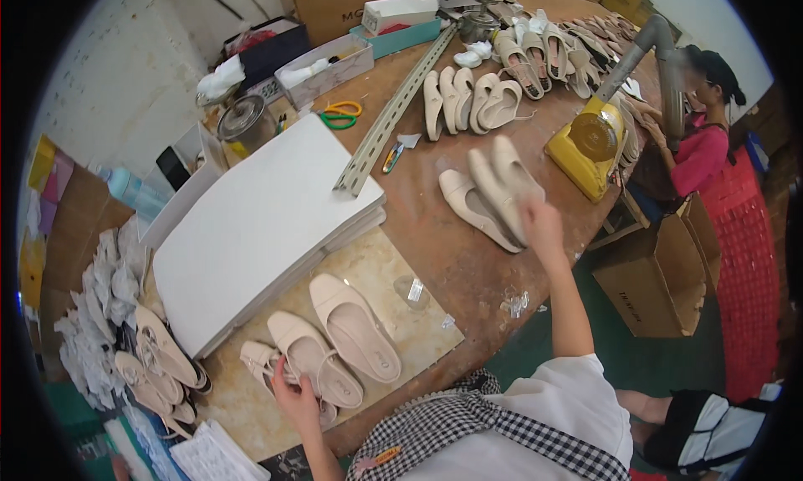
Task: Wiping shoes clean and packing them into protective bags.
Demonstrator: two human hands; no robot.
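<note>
My right hand (544, 230) is reached out over the brown table, its fingers closed at the heel end of a beige shoe (512, 170) smeared by motion. A second beige shoe (475, 205) lies close along its left side. Nearer to me, my left hand (299, 400) has its fingers closed on the edge of a beige slingback shoe (303, 347), beside a smaller-looking strapped shoe (258, 362) that it partly hides. To the right of these lies another beige shoe (347, 309), toe pointing away. All three rest on a marble-patterned board (418, 335).
A thick stack of white sheets (259, 222) fills the left side, with a slotted metal bar (393, 113) on its corner. Scissors (339, 115) lie behind. More shoes (473, 100) stand farther back. At right are a yellow machine base (577, 159), a co-worker (707, 146) and an open carton (657, 276).
</note>
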